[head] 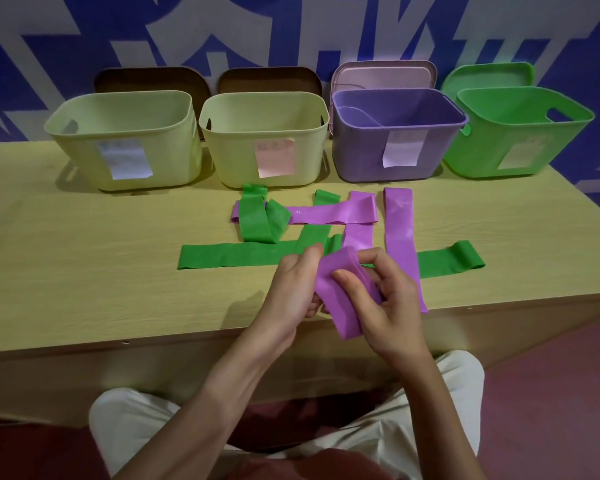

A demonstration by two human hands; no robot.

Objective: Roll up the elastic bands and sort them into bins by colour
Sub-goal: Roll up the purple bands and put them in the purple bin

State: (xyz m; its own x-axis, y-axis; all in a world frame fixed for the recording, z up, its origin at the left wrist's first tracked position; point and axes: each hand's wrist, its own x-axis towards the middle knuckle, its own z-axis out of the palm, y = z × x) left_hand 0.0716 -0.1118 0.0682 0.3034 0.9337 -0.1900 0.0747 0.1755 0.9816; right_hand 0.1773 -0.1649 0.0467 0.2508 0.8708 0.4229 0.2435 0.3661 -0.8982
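A purple elastic band (340,292) is partly rolled and held above the near edge of the table (84,271), its loose tail hanging down toward the person's lap. The left hand (293,289) pinches the far-left side of the roll between thumb and fingers, while the right hand (378,299) curls round the near-right side, thumb pressed flat on the outer wrap. The rolling step looks to be under way: a few turns are made but the tail is still free. The next move likely calls for winding that tail onto the roll and keeping it tight so it does not spring open, then carrying it far and right to the purple bin (395,147), which stands open with what looks like a band already inside. Still flat on the table beyond the hands lie more bands: a long purple strip (400,233) just to the right, a crossed purple pair (343,216), and several green bands (229,256) overlapping them. The green bin (506,143) stands at the far right, and two pale yellow bins (125,140) at the far left.
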